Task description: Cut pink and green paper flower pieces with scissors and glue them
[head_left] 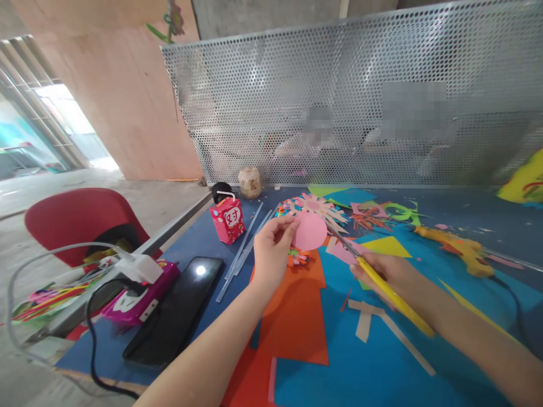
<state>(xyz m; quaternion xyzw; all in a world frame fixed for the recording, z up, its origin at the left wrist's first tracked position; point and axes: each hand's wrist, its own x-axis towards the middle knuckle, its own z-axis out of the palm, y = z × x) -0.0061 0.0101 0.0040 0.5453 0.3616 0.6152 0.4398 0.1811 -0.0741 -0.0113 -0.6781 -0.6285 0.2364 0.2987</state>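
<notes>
My left hand (275,249) pinches the left edge of a round pink paper disc (311,230), held above the table. My right hand (384,277) grips scissors with yellow handles (394,297). Their blades (339,234) point up and left, the tips close to the disc's right edge; whether they touch it I cannot tell. Behind the disc lies a fringed pale pink paper flower (324,209). Below my hands are orange paper (292,322), a large blue sheet (339,373) and cut pale strips (363,323).
A yellow glue gun (453,249) lies at the right with its cord. On the left are a red drink carton (228,220), clear glue sticks (241,251), a black phone (173,311) and a purple power strip (139,302). A perforated metal screen (271,73) stands behind; people show blurred through it.
</notes>
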